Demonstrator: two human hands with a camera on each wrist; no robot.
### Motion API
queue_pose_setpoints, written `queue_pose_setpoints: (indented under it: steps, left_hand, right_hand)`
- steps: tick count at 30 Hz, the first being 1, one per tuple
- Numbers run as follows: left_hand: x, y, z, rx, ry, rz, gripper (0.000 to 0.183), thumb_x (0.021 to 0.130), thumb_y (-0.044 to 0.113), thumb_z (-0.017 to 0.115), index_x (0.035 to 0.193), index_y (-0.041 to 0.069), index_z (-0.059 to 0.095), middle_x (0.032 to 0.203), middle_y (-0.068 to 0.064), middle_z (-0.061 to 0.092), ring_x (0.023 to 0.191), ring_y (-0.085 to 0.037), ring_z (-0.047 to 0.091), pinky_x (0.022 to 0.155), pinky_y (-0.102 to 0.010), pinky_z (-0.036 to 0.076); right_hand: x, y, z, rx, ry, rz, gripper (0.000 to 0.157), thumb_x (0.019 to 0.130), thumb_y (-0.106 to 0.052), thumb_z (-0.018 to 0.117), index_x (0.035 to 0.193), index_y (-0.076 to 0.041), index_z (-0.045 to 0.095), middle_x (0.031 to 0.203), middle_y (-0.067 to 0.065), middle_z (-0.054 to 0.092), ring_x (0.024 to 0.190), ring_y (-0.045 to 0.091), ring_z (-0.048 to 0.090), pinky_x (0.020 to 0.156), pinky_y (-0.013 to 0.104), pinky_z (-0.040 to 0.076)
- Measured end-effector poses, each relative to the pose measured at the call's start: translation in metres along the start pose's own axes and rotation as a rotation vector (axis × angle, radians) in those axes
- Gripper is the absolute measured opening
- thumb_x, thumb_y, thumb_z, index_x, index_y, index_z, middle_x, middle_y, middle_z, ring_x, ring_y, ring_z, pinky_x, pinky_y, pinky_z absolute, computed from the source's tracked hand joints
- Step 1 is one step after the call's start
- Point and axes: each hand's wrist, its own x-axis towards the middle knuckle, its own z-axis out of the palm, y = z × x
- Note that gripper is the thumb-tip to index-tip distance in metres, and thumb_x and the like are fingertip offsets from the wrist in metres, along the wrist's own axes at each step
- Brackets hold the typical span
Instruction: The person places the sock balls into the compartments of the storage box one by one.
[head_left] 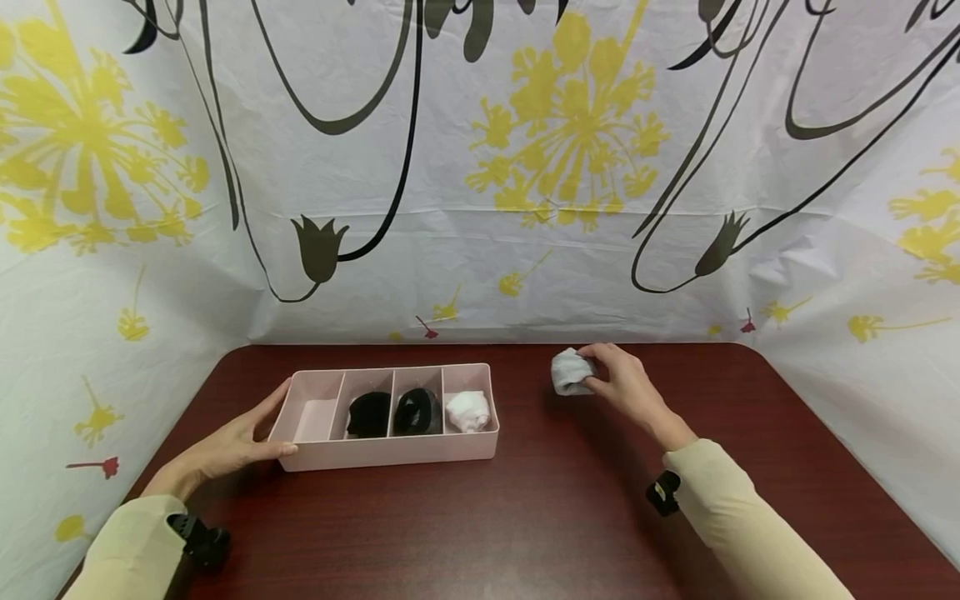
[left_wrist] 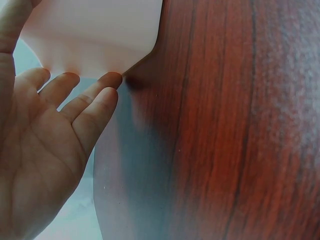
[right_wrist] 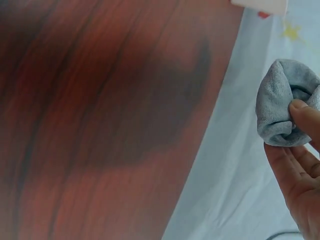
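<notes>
My right hand [head_left: 626, 383] pinches a rolled-up grey sock [head_left: 570, 372] between thumb and fingers, over the table's far side. In the right wrist view the soft sock [right_wrist: 280, 105] shows its folds, with the thumb pressed into its opening. At the left stands a pink divided box [head_left: 390, 452]. My left hand [head_left: 232, 442] holds its left end, thumb along the front wall and fingers at the end wall. In the left wrist view fingertips [left_wrist: 107, 95] touch the box's end [left_wrist: 100, 45]. Two black rolled bundles [head_left: 369, 414] and a white one [head_left: 468, 411] fill three compartments; the leftmost is bare.
The dark red wooden table [head_left: 525, 517] has rounded far corners. A white patterned cloth [head_left: 450, 192] hangs behind it and along both sides. Black wrist cameras [head_left: 198, 537] are strapped over both sleeves.
</notes>
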Motion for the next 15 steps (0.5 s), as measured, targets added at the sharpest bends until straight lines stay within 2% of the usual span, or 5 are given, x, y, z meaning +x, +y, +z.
queue_pose_setpoints:
  steps: [3, 5, 8, 11, 15]
  left_hand:
    - [0.0, 0.0, 0.0, -0.006, -0.004, 0.001, 0.099, 0.081, 0.016, 0.07, 0.153, 0.024, 0.002, 0.156, -0.02, 0.006, 0.133, -0.045, 0.014, 0.096, -0.068, 0.021]
    - [0.0, 0.0, 0.0, -0.007, -0.005, 0.008, 0.099, 0.081, 0.016, 0.07, 0.153, 0.024, 0.002, 0.156, -0.019, 0.006, 0.134, -0.037, 0.017, 0.095, -0.067, 0.023]
    - [0.001, 0.0, 0.0, -0.003, -0.006, 0.004, 0.099, 0.081, 0.016, 0.07, 0.153, 0.025, 0.002, 0.156, -0.019, 0.006, 0.134, -0.036, 0.018, 0.095, -0.067, 0.023]
    - [0.001, 0.0, 0.0, 0.008, -0.002, -0.008, 0.099, 0.081, 0.017, 0.07, 0.153, 0.024, 0.002, 0.156, -0.02, 0.006, 0.134, -0.044, 0.015, 0.096, -0.068, 0.022]
    - [0.0, 0.001, -0.001, 0.021, 0.0, -0.018, 0.099, 0.081, 0.018, 0.07, 0.153, 0.023, 0.002, 0.155, -0.021, 0.007, 0.134, -0.048, 0.014, 0.095, -0.069, 0.023]
  right_hand:
    - [0.007, -0.013, 0.006, 0.025, 0.0, -0.002, 0.036, 0.076, 0.004, 0.073, 0.111, 0.0, 0.063, 0.104, 0.015, 0.064, 0.092, 0.026, 0.06, 0.076, 0.041, 0.049]
    - [0.013, -0.022, 0.01, 0.042, 0.004, -0.007, 0.036, 0.077, 0.003, 0.073, 0.111, -0.001, 0.063, 0.106, 0.014, 0.063, 0.095, 0.027, 0.06, 0.077, 0.041, 0.049]
    - [0.02, -0.035, 0.015, 0.066, 0.012, -0.017, 0.036, 0.077, 0.001, 0.074, 0.111, -0.002, 0.064, 0.108, 0.014, 0.063, 0.097, 0.027, 0.059, 0.078, 0.041, 0.05]
    - [0.027, -0.047, 0.022, 0.082, 0.025, -0.028, 0.035, 0.077, -0.001, 0.074, 0.111, -0.002, 0.064, 0.108, 0.014, 0.063, 0.097, 0.027, 0.059, 0.078, 0.042, 0.05]
    - [0.035, -0.062, 0.032, 0.1, 0.03, -0.048, 0.034, 0.078, -0.001, 0.073, 0.111, -0.002, 0.064, 0.109, 0.015, 0.063, 0.098, 0.027, 0.059, 0.079, 0.042, 0.05]
